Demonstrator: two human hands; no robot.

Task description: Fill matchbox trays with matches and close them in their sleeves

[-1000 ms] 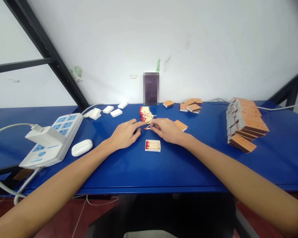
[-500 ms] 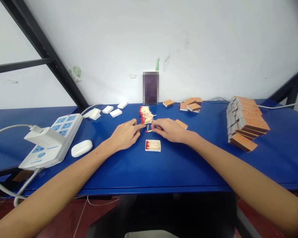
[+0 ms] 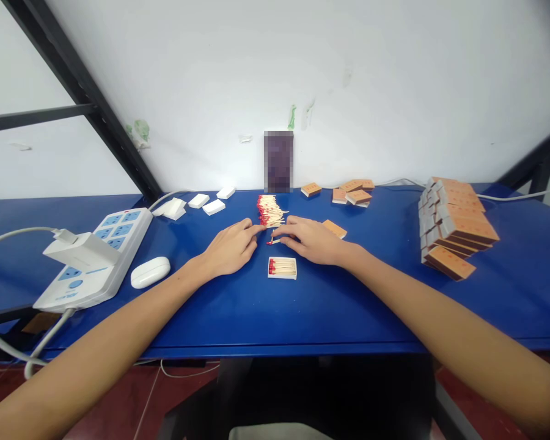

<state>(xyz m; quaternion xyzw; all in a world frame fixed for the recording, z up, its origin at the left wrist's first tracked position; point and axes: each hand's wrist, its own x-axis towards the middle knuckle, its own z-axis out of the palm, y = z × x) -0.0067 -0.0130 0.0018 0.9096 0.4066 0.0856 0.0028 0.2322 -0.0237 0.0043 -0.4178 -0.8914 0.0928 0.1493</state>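
Head view: loose matches (image 3: 275,241) lie between the hands, beyond the filled tray (image 3: 282,277). Left hand (image 3: 229,249): empty, fingers spread. Right hand (image 3: 314,239): fingers at the matches; grip cannot be confirmed. Overreaching fingertips could scatter the match pile (image 3: 270,212).

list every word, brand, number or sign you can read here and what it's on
Nothing is clearly readable.
Power strip: blue lettering at its near end, too small to read.
Stacked matchboxes: reddish marks, too blurred.
Loose matchboxes: dark marks, too small.
Dark panel: pixelated.
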